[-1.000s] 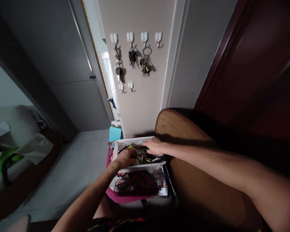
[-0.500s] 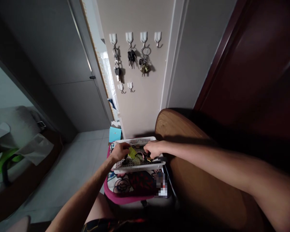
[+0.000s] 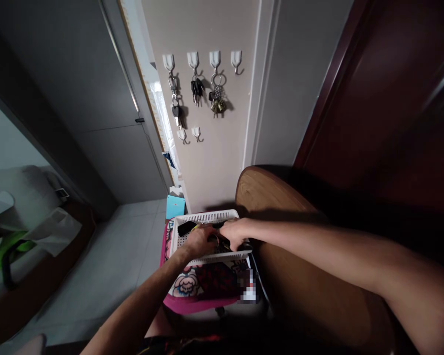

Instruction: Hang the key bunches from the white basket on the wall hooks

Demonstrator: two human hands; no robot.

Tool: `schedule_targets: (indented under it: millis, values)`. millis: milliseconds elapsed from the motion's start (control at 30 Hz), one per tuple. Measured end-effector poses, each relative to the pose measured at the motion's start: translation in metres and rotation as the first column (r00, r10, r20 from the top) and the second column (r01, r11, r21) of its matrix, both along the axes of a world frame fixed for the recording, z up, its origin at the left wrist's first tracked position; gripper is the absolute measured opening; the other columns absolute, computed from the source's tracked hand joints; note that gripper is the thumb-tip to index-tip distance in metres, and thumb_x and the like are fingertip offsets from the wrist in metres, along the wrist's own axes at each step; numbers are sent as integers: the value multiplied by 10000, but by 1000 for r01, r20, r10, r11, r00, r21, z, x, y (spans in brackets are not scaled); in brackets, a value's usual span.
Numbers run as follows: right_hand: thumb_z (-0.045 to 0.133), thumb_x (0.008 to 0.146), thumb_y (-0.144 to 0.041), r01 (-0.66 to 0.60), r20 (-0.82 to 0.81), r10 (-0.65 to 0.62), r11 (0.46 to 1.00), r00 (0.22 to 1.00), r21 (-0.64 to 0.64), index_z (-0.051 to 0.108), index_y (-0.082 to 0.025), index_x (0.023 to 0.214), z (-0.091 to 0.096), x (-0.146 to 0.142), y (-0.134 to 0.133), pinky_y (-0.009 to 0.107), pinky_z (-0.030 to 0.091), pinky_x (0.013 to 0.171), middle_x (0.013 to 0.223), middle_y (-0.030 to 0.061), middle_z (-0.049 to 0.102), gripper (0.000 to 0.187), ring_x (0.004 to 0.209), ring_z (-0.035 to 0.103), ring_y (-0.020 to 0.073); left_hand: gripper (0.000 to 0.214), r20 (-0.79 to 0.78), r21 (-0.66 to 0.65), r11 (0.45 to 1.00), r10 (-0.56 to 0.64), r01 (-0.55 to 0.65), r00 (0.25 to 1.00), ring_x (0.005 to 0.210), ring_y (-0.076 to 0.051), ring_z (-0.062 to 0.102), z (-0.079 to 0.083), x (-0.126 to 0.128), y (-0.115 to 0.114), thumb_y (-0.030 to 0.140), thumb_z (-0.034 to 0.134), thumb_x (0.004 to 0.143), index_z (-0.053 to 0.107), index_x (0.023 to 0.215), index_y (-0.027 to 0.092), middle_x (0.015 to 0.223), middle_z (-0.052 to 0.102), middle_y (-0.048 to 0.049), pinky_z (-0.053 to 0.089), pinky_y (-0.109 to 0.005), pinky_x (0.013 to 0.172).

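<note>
White basket [image 3: 210, 216] set on floral case [image 3: 207, 283], toward the case's far edge; small mixed items [image 3: 223, 244] contained, black flat item [image 3: 187, 228] placed near basket's far left corner. Items could be flicked over the near rim, or basket tipped, if snagged bits are pulled hard. Left hand [image 3: 200, 241] and right hand [image 3: 236, 232] held in basket, partly curled; fingertips hidden, so any grip cannot be told

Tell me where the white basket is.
In the head view, the white basket sits below centre on the pink-edged surface, left of the wooden board, under the left hand and right hand.
</note>
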State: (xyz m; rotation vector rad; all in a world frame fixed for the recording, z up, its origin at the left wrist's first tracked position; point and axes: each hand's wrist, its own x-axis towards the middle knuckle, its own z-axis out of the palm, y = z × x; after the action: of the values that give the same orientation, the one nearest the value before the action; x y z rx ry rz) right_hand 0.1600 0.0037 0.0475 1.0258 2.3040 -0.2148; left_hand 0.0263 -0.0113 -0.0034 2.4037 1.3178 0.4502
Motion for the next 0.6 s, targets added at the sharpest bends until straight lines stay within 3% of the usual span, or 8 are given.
schedule_targets:
  millis: [100,200,367,600]
  values:
    - [527,484,-232,42,-55,-38,997,998,69,553,-99,826,1,0,-1,241,364,476,818,119,558,367,672,514,202,258,-17,8,1000,6,-6,1000,766,-139,471,-2,0,2,139,455,563,567,786,201,786,569,-6,349,-222,693]
    - [445,562,-179,102,-199,-57,970,978,220,560,-158,799,10,5,9,237,357,514,820,83,564,264,704,514,185,253,21,-44,997,68,-67,997,701,-118,483,-3,-6,6,88,417,555,577,728,180,724,575,4,360,-202,645]
    - [391,605,-153,182,-380,-29,909,924,374,552,-219,783,16,18,33,231,340,572,800,32,575,249,733,506,162,241,229,-198,971,178,-133,957,625,-91,483,9,-11,8,62,394,551,555,713,138,674,572,12,370,-180,580]
    - [375,588,-117,234,-485,-33,903,874,361,572,-206,741,24,19,38,216,337,576,774,16,583,265,711,508,143,198,368,-374,919,269,-123,890,524,-63,444,21,-13,9,70,405,543,536,686,112,587,541,30,342,-164,501]
